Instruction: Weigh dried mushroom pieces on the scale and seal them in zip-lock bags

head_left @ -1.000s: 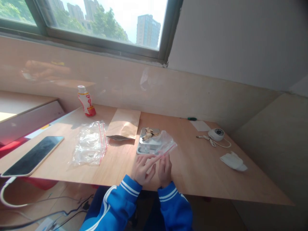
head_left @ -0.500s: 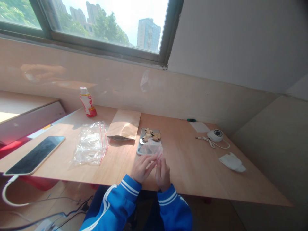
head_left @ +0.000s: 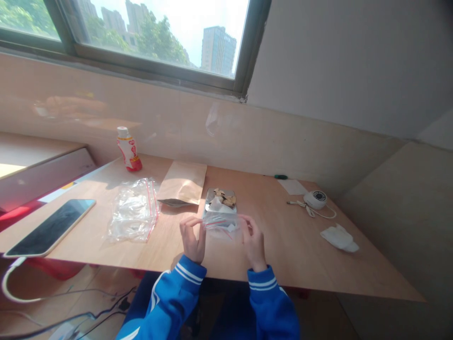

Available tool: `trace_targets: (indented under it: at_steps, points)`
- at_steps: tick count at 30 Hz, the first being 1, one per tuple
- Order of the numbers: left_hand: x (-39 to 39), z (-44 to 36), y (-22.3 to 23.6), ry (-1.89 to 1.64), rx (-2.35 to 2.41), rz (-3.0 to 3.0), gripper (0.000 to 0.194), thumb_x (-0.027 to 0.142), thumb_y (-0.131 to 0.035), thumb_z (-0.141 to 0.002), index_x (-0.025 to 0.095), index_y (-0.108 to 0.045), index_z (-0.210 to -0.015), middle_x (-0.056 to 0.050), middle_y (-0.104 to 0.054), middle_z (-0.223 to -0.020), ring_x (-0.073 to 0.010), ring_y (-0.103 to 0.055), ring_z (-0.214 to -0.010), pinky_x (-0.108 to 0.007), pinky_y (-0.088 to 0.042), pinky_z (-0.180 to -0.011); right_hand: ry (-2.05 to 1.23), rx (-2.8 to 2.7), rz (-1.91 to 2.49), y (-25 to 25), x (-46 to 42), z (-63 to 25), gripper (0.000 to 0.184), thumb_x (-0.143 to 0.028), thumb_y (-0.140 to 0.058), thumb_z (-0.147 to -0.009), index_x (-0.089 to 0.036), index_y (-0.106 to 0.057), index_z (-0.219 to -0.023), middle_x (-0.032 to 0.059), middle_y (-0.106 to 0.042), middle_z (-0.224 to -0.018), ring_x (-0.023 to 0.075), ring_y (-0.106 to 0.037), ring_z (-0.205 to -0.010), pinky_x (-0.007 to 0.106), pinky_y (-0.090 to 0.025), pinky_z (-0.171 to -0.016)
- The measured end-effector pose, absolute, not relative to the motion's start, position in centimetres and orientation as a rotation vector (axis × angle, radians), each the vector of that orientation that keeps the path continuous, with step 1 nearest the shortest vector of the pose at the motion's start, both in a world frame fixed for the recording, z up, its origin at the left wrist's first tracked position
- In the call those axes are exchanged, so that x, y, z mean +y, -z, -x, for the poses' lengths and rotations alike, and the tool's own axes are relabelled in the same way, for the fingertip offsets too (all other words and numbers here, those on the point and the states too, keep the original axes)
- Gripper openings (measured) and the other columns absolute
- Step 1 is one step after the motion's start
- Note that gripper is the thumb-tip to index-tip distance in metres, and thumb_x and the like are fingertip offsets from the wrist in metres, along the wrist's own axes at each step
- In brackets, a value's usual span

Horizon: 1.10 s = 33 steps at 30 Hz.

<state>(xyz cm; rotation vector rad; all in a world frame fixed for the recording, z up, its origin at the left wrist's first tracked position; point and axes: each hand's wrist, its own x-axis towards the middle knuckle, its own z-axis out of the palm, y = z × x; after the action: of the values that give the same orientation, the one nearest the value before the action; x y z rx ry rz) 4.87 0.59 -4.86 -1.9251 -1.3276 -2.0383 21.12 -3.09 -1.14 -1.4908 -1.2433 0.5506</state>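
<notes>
My left hand (head_left: 192,239) and my right hand (head_left: 253,242) pinch opposite ends of a small transparent zip bag (head_left: 221,225) with red-edged seal strips. The bag is stretched sideways just in front of a metal tray (head_left: 209,200). Its lower edge sags a little, and it seems to hold nothing large. Pale brown broken pieces (head_left: 222,198) lie on the tray, which the bag partly hides. A brown kraft paper pouch (head_left: 182,183) lies left of the tray.
A second zip bag (head_left: 133,211) and a black phone (head_left: 49,227) lie to the left, behind them a red-and-white bottle (head_left: 128,149). To the right are a white dome camera with cable (head_left: 315,199), a white cloth (head_left: 339,237), and white paper (head_left: 293,187). The wooden table's front edge (head_left: 283,283) is near my sleeves.
My hands have moved apart and pulled the zip bag flat between them. The bag no longer bunches over the tray's front, and more of the tray shows.
</notes>
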Motion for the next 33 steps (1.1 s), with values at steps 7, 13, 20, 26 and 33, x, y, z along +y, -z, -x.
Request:
trace_targets:
  at_steps: [7,13,20,26,33]
  points:
    - [0.0,-5.3,5.7,2.141,-1.414,1.865,0.010,0.027,-0.043,-0.090,0.019,-0.048,-0.091,-0.006,-0.054,-0.094,-0.0190,-0.053,-0.091,-0.041,-0.042,-0.083,-0.618,-1.503,1.256,-1.0,-1.4,-22.3,0.052,-0.046,-0.017,-0.097,-0.022,-0.060,-0.114,0.0070,-0.064,-0.111,0.0172,-0.061,-0.090,0.031,-0.049,-0.080]
    - [0.5,-5.5,5.7,2.227,-1.437,1.810,0.007,0.024,-0.042,-0.091,0.019,-0.046,-0.092,-0.007,-0.053,-0.101,-0.0198,-0.051,-0.100,-0.043,-0.039,-0.089,-0.218,-1.679,1.462,2.1,3.9,-21.6,0.044,-0.031,-0.047,-0.086,-0.018,-0.049,-0.128,0.0129,-0.051,-0.133,0.0252,-0.044,-0.125,0.044,-0.036,-0.102]
    - [0.9,-5.7,5.9,2.254,-1.571,1.766,0.009,0.028,-0.043,-0.091,0.020,-0.045,-0.089,-0.007,-0.051,-0.102,-0.0192,-0.050,-0.104,-0.045,-0.040,-0.092,-0.054,-1.744,1.750,3.4,4.1,-21.3,0.027,-0.021,-0.048,-0.086,-0.021,-0.059,-0.110,0.0086,-0.061,-0.121,0.0250,-0.051,-0.110,0.039,-0.035,-0.090]
    - [1.1,-5.8,6.0,2.247,-1.629,1.756,0.010,0.029,-0.042,-0.091,0.019,-0.044,-0.092,-0.009,-0.052,-0.105,-0.0197,-0.051,-0.107,-0.046,-0.040,-0.094,0.031,-1.757,1.773,2.0,3.0,-21.7,0.017,-0.021,-0.047,-0.089,-0.020,-0.064,-0.091,0.0062,-0.068,-0.099,0.0212,-0.056,-0.092,0.032,-0.033,-0.078]
    - [1.1,-5.9,5.5,2.234,-1.666,1.721,0.009,0.028,-0.042,-0.091,0.019,-0.043,-0.091,-0.010,-0.054,-0.105,-0.0208,-0.052,-0.108,-0.046,-0.041,-0.094,-0.184,-1.387,1.690,0.4,2.6,-21.5,0.020,-0.030,-0.051,-0.087,-0.018,-0.066,-0.092,0.0076,-0.070,-0.095,0.0206,-0.059,-0.083,0.034,-0.039,-0.077]
